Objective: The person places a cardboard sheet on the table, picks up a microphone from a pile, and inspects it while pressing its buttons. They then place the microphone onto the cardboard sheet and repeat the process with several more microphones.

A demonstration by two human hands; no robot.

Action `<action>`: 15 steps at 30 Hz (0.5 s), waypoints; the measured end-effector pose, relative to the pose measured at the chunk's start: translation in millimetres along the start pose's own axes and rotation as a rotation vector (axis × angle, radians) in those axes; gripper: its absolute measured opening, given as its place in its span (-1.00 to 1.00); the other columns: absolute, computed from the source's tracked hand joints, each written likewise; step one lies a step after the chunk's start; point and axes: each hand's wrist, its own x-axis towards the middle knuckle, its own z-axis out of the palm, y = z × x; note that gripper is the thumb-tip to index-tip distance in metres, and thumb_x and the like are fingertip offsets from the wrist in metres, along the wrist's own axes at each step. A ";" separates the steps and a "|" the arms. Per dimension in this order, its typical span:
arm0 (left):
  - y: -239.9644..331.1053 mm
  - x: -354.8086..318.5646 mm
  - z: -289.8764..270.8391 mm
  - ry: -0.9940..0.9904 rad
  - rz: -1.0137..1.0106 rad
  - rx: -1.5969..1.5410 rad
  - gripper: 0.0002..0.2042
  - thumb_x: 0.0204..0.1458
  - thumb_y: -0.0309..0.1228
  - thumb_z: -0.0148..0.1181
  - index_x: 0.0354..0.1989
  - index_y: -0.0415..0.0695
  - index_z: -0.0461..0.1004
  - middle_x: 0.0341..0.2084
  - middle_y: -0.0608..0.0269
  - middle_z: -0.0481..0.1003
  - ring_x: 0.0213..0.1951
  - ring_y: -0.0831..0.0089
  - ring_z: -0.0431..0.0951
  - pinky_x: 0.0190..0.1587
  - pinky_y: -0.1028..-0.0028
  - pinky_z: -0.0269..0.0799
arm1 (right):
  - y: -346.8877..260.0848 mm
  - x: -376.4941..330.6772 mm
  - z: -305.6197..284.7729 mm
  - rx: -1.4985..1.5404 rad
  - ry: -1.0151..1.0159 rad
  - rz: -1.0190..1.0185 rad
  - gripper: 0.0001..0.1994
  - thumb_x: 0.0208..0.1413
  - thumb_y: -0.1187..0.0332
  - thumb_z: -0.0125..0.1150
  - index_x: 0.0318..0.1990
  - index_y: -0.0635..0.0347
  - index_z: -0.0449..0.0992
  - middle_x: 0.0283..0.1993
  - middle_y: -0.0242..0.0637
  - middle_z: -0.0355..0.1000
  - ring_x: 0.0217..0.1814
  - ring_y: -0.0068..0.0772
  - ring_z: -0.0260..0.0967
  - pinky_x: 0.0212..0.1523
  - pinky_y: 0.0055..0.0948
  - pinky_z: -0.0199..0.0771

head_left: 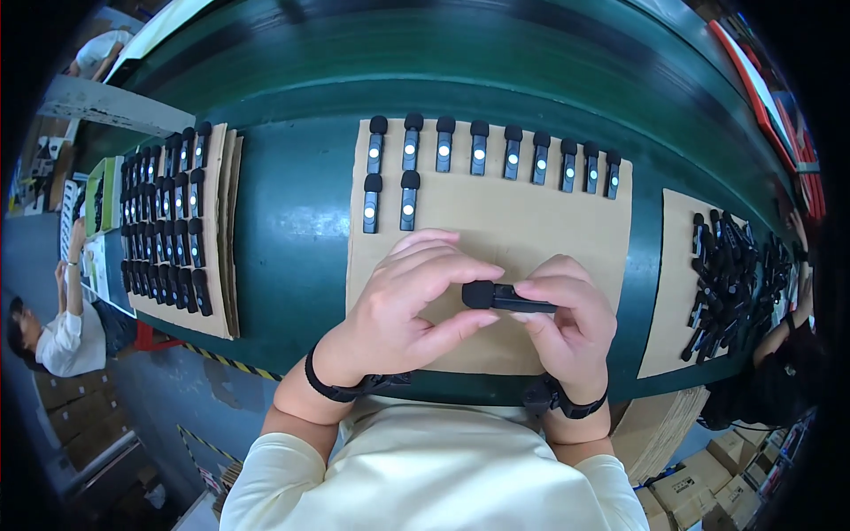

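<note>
My right hand (574, 314) pinches a small black clip-on microphone (522, 303) between thumb and fingers. It lies level above the cardboard sheet (496, 202), with its foam cap (478, 295) pointing left. Around that cap my left hand (407, 301) is open, its thumb and forefinger spread below and above; whether the thumb touches the foam I cannot tell. On the far part of the cardboard stand several like microphones (479, 149) in a row, each with a bright round spot. Two more, one of them this microphone (408, 202), lie in a shorter row at the left.
Stacked cardboard (227, 230) at the left bears several rows of microphones (180, 196). At the right, another sheet (671, 292) holds a loose heap of microphones (728, 270). The green bench (292, 221) runs beneath. One person (75, 323) works at far left, another (775, 354) at far right.
</note>
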 end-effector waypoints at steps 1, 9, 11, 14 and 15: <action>-0.5 -0.7 0.6 0.000 -0.004 0.007 -0.69 -0.18 -0.49 0.41 -0.20 -0.23 0.54 -0.36 0.16 0.59 -0.27 0.29 0.58 0.13 0.10 0.33 | 0.2 0.2 1.4 -0.024 0.002 -0.022 -0.69 -0.06 0.56 0.38 -0.12 0.31 0.48 -0.29 -0.22 0.44 -0.32 -0.39 0.35 -0.30 -0.49 0.32; -1.2 -0.9 3.0 0.005 0.039 0.019 -0.71 -0.16 -0.54 0.35 -0.21 -0.19 0.51 -0.37 0.20 0.57 -0.31 0.29 0.57 0.15 0.05 0.29 | 1.3 0.5 3.8 -0.109 0.015 -0.087 -0.66 -0.08 0.55 0.38 -0.11 0.31 0.46 -0.31 -0.22 0.40 -0.34 -0.41 0.30 -0.32 -0.51 0.27; -1.1 -0.6 3.1 0.002 0.044 0.023 -0.72 -0.16 -0.54 0.34 -0.21 -0.18 0.51 -0.38 0.20 0.57 -0.31 0.30 0.56 0.15 0.05 0.28 | 0.1 -0.2 4.5 -0.106 0.015 -0.096 -0.66 -0.09 0.55 0.38 -0.12 0.31 0.46 -0.30 -0.22 0.40 -0.34 -0.41 0.30 -0.32 -0.51 0.26; -1.6 0.0 2.8 0.005 0.093 0.055 -0.72 -0.17 -0.54 0.34 -0.21 -0.18 0.52 -0.39 0.21 0.56 -0.33 0.31 0.56 0.15 0.04 0.28 | -4.1 0.8 6.6 -0.104 0.060 -0.059 -0.64 -0.20 0.62 0.40 -0.16 0.25 0.51 -0.29 -0.24 0.51 -0.35 -0.29 0.42 -0.34 -0.41 0.37; -1.6 -0.2 2.9 0.005 0.092 0.055 -0.72 -0.17 -0.54 0.34 -0.21 -0.18 0.52 -0.39 0.21 0.56 -0.33 0.31 0.56 0.15 0.04 0.28 | -4.3 0.6 6.6 -0.103 0.060 -0.059 -0.64 -0.20 0.62 0.40 -0.16 0.25 0.51 -0.29 -0.24 0.51 -0.35 -0.29 0.42 -0.34 -0.41 0.37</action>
